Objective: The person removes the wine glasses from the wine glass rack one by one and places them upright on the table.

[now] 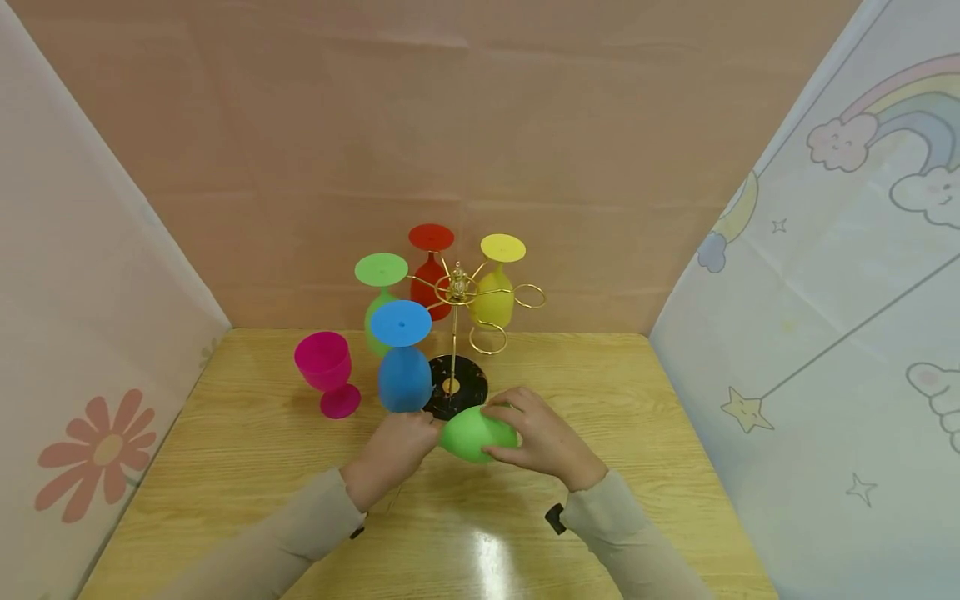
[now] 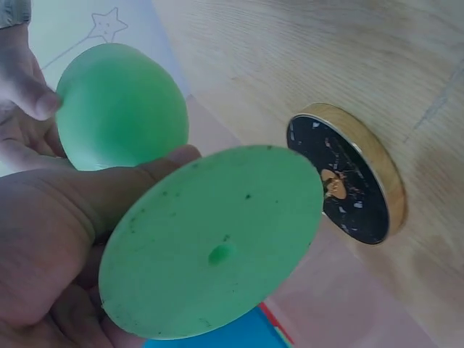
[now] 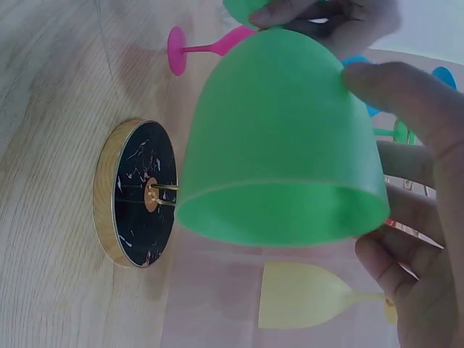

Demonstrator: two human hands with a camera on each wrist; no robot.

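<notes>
A light green plastic goblet (image 1: 477, 434) lies sideways in both hands, in front of the rack. My left hand (image 1: 399, 448) pinches its stem; in the left wrist view the round foot (image 2: 217, 246) faces the camera. Around the bowl (image 3: 283, 130) curl the thumb and fingers of my right hand (image 1: 543, 437), and its open mouth shows in the right wrist view. Just behind stands a gold wire rack (image 1: 454, 333) on a black round base (image 1: 468, 383). Upside down on it hang a blue goblet (image 1: 405, 379), a second green goblet (image 1: 382, 271), a red goblet (image 1: 431, 237) and a yellow goblet (image 1: 491, 300).
A magenta goblet (image 1: 324, 362) stands upright on the wooden table (image 1: 600, 392), left of the rack. Gold rings (image 1: 531, 296) stick out on the rack's right side. Pink cloth (image 1: 337, 125) hangs behind, and a patterned sheet (image 1: 817, 333) borders the right.
</notes>
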